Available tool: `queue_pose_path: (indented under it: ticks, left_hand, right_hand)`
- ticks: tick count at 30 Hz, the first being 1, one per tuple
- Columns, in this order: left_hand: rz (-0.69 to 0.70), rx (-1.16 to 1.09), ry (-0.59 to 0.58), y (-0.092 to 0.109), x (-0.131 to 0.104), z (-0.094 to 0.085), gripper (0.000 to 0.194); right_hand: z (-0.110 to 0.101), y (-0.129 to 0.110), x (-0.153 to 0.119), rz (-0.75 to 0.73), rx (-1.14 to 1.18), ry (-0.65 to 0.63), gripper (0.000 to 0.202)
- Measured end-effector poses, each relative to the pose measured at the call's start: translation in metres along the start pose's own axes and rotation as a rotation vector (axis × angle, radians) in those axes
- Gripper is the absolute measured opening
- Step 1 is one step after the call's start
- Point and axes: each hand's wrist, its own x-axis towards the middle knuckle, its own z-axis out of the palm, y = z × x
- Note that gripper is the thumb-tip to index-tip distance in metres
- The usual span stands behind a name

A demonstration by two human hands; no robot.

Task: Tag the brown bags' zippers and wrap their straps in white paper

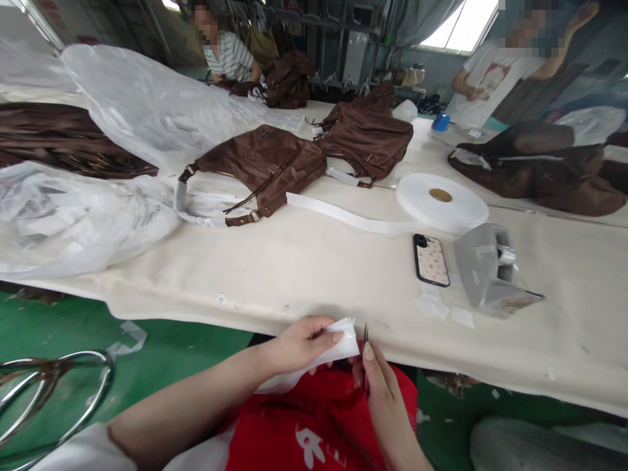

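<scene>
My left hand (311, 340) is closed around a folded white strip (347, 337), thumb on top, just off the table's front edge. A loose part of the strip trails down across my red apron (289, 418). In my right hand (383, 389) is a pair of small scissors (366, 335), its pointed tip upward. The blades stand close to the right end of the strip, apart from it as far as I can see. My fingers mostly hide the scissors' handles.
A roll of white tape (426, 206), a phone (432, 260) and a grey tape dispenser (483, 271) lie on the right of the table. Brown handbags (275, 160) and clear plastic bags (83, 216) are spread behind. Two people stand beyond. A metal-tube stool (105, 379) is at lower left.
</scene>
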Motion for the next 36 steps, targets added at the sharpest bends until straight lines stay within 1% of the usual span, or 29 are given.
queue_pose_path:
  ticks: [2,4,5,6,8,10,12,14,16,17,18,19,21,22,23,24,25,27,29,31,33,34,36]
  left_hand:
    - [-0.08,-0.114,0.024,-0.001,-0.002,-0.001,0.048]
    - [-0.14,-0.278,0.01,-0.001,-0.003,-0.004,0.044]
    - [-0.169,-0.377,-0.045,-0.001,-0.003,-0.006,0.042]
    - [-0.201,-0.477,-0.134,-0.001,-0.003,-0.009,0.041]
    - [-0.291,-0.661,-0.367,-0.002,-0.001,-0.014,0.04]
    - [-0.406,-0.784,-0.559,-0.002,0.001,-0.017,0.035]
    - [-0.489,-0.823,-0.653,-0.002,0.001,-0.014,0.033]
    - [-0.549,-0.809,-0.709,-0.002,0.002,-0.008,0.035]
    - [-0.58,-0.753,-0.708,-0.002,0.001,-0.002,0.04]
    - [-0.575,-0.698,-0.672,-0.001,0.0,0.0,0.042]
    - [-0.537,-0.619,-0.598,0.002,-0.001,0.001,0.043]
    - [-0.459,-0.517,-0.494,0.005,-0.003,0.001,0.042]
    - [-0.223,-0.273,-0.265,0.014,-0.008,-0.002,0.041]
    - [-0.097,-0.155,-0.185,0.019,-0.01,-0.004,0.042]
    - [0.01,-0.051,-0.14,0.024,-0.013,-0.005,0.043]
    - [0.08,0.029,-0.144,0.028,-0.015,-0.005,0.045]
    - [0.112,0.078,-0.175,0.03,-0.017,-0.005,0.046]
    - [0.096,0.072,-0.261,0.029,-0.019,-0.001,0.044]
    - [0.006,-0.047,-0.356,0.02,-0.019,0.004,0.045]
    - [-0.12,-0.224,-0.443,0.008,-0.018,0.008,0.049]
    - [-0.242,-0.369,-0.496,-0.003,-0.017,0.01,0.062]
    - [-0.286,-0.404,-0.505,-0.007,-0.016,0.01,0.07]
    - [-0.303,-0.393,-0.527,-0.012,-0.016,0.01,0.081]
  right_hand:
    - [-0.002,0.005,-0.008,0.078,0.001,0.052,0.05]
    - [-0.002,0.009,-0.013,0.092,0.035,0.03,0.049]
    - [-0.002,0.01,-0.015,0.085,0.061,0.001,0.048]
    - [-0.002,0.009,-0.015,0.081,0.086,-0.02,0.049]
    - [-0.002,0.005,-0.012,0.072,0.094,-0.046,0.049]
    - [-0.003,-0.002,-0.008,0.016,0.036,-0.056,0.047]
    - [-0.003,-0.009,-0.005,-0.066,-0.018,-0.123,0.046]
    - [-0.001,-0.013,-0.003,-0.105,-0.028,-0.215,0.039]
    - [0.002,-0.015,-0.002,-0.086,-0.015,-0.248,0.026]
    - [0.003,-0.015,-0.002,-0.062,0.002,-0.238,0.026]
    - [0.004,-0.015,-0.002,-0.035,0.027,-0.223,0.029]
    - [0.005,-0.014,-0.002,-0.01,0.058,-0.205,0.031]
    - [0.005,-0.014,-0.002,0.018,0.113,-0.185,0.03]
    - [0.005,-0.014,-0.001,0.021,0.128,-0.177,0.028]
    - [0.005,-0.014,0.0,0.019,0.135,-0.175,0.027]
    - [0.005,-0.015,0.0,0.021,0.141,-0.181,0.027]
    - [0.006,-0.015,0.0,0.027,0.145,-0.186,0.028]
    - [0.007,-0.017,-0.001,0.039,0.148,-0.2,0.032]
    - [0.007,-0.02,-0.005,0.049,0.137,-0.216,0.035]
    - [0.005,-0.021,-0.009,0.058,0.131,-0.272,0.034]
    - [0.002,-0.019,-0.013,0.067,0.133,-0.327,0.032]
    - [0.001,-0.017,-0.014,0.068,0.127,-0.337,0.031]
    - [-0.002,-0.012,-0.015,0.065,0.096,-0.315,0.031]
